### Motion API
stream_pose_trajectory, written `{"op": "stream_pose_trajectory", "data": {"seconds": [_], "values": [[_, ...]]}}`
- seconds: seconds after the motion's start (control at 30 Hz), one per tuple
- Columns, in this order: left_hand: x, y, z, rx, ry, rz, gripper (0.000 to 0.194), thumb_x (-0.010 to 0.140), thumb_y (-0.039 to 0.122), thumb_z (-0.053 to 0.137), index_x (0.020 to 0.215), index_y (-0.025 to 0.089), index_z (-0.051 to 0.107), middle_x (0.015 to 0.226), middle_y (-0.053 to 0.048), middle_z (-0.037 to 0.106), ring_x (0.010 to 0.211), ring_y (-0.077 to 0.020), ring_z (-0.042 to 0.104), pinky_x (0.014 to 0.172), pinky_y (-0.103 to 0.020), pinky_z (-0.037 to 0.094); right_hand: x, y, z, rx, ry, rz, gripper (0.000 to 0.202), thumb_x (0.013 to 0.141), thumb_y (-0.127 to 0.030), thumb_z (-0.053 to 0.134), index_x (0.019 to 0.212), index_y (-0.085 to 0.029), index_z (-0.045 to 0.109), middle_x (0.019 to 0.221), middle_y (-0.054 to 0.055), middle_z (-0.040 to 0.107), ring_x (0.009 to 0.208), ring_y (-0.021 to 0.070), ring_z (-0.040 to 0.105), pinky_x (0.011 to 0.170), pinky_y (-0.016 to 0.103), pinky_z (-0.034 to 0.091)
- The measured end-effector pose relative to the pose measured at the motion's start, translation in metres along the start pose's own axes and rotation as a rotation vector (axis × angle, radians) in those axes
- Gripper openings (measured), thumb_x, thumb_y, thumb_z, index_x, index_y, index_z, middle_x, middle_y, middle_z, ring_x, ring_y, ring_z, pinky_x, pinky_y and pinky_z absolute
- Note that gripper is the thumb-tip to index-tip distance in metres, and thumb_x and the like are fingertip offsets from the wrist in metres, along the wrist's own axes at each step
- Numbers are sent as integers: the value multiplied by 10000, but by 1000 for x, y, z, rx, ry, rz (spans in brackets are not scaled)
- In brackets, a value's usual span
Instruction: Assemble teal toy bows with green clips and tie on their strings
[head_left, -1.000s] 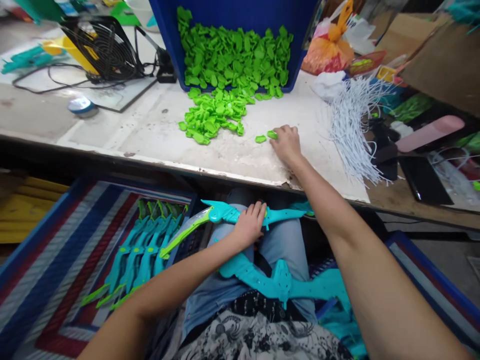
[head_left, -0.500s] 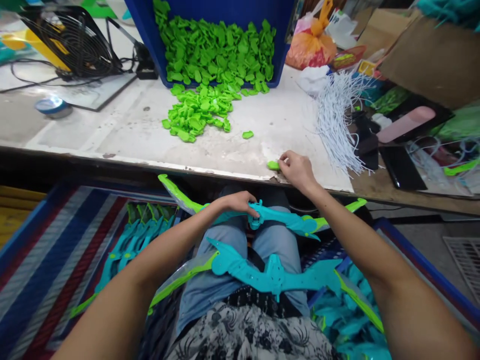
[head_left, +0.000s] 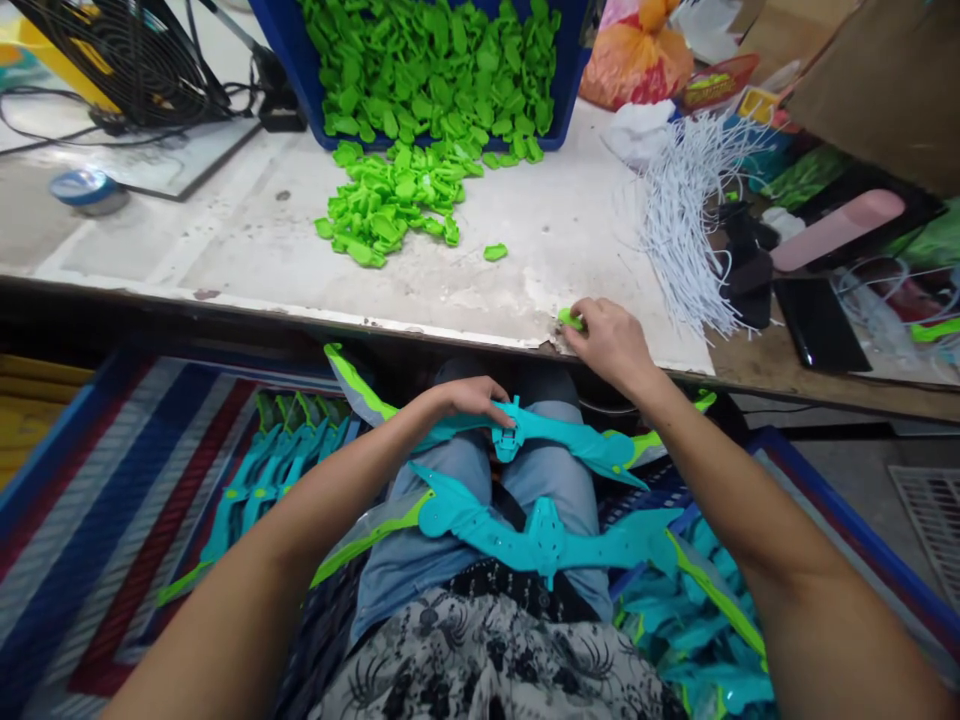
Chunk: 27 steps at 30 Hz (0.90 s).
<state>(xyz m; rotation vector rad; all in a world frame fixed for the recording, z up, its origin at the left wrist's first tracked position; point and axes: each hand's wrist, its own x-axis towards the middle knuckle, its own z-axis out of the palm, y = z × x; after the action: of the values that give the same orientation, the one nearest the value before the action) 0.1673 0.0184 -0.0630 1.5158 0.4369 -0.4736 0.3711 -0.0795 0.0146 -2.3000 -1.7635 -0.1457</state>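
My left hand grips a teal toy bow at its middle, thumb on the centre block; the bow lies across my knees and has lime green tips. At the table's front edge, the fingertips of my right hand pinch a small green plastic piece, partly hidden by the fingers. A second toy bow of the same kind rests across my thighs, nearer my body. Another loose green piece lies alone on the table, beyond my right hand.
A blue bin tipped toward me spills a heap of green pieces onto the table. White cords and a black phone lie at right. Finished-looking bows stand in a row at left; teal parts fill a container at right.
My right hand has shifted slightly right along the table edge with the green piece, which has turned in the fingers. My left hand stays on the bow. The view has tilted down a little.
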Motion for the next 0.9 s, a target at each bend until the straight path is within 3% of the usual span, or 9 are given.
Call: {"op": "stream_pose_trajectory", "data": {"seconds": [0.17, 0.27, 0.37, 0.43, 0.5, 0.6, 0.73, 0.9], "values": [[8, -6, -4, -217, -104, -84, 421, 531, 452, 818, 747, 125, 662, 664, -29, 656, 586, -158, 594, 596, -289, 473, 11, 35, -1, 292, -14, -374, 140, 783, -258, 592, 910, -199, 592, 1136, 104, 615, 1096, 272, 514, 905, 422, 418], [11, -8, -4, -240, -107, -91, 444, 540, 472, 813, 778, 123, 678, 677, -34, 664, 595, -159, 600, 608, -295, 486, 10, 39, -4, 352, -31, -416, 51, 804, -216, 578, 847, -200, 601, 1057, 85, 662, 1029, 246, 564, 879, 407, 444], [10, -8, -4, -247, -107, -82, 458, 569, 512, 787, 787, 121, 690, 673, -36, 666, 602, -158, 599, 623, -294, 487, -18, 16, -6, 382, 73, -372, 137, 813, -272, 615, 928, -197, 624, 1001, 82, 678, 962, 237, 583, 845, 399, 458], [9, -8, -3, -242, -97, -70, 469, 582, 540, 768, 776, 119, 695, 638, -31, 655, 582, -151, 585, 617, -287, 475, -51, -9, 0, 416, 59, -410, 205, 828, -302, 616, 1005, -198, 628, 1019, 78, 680, 949, 227, 583, 832, 389, 461], [10, -9, -2, -239, -88, -49, 480, 599, 562, 748, 764, 114, 698, 600, -27, 639, 559, -144, 566, 611, -283, 461, -86, -32, 15, 383, -5, -480, 196, 854, -302, 591, 1010, -197, 643, 1046, 76, 686, 943, 227, 579, 808, 387, 461], [11, -12, 0, -231, -71, -26, 497, 619, 591, 720, 740, 110, 694, 595, -29, 633, 549, -139, 552, 614, -284, 449, -123, -53, 48, 287, 14, -427, 189, 880, -296, 561, 996, -196, 672, 1088, 73, 686, 952, 240, 569, 798, 396, 454], [11, -16, 0, -200, -23, -8, 537, 643, 631, 679, 742, 104, 685, 604, -35, 630, 550, -133, 539, 606, -284, 438, -135, -59, 73, 281, 67, -329, 215, 893, -293, 545, 1029, -194, 680, 1132, 68, 676, 1007, 247, 554, 834, 403, 436], [7, -19, -1, -109, -83, 81, 511, 597, 563, 743, 807, 103, 668, 705, -34, 640, 655, -141, 558, 636, -267, 417, -140, -68, 74, 329, 39, -249, 192, 901, -296, 536, 1008, -232, 683, 1118, 43, 679, 1086, 245, 528, 897, 417, 378]]}}
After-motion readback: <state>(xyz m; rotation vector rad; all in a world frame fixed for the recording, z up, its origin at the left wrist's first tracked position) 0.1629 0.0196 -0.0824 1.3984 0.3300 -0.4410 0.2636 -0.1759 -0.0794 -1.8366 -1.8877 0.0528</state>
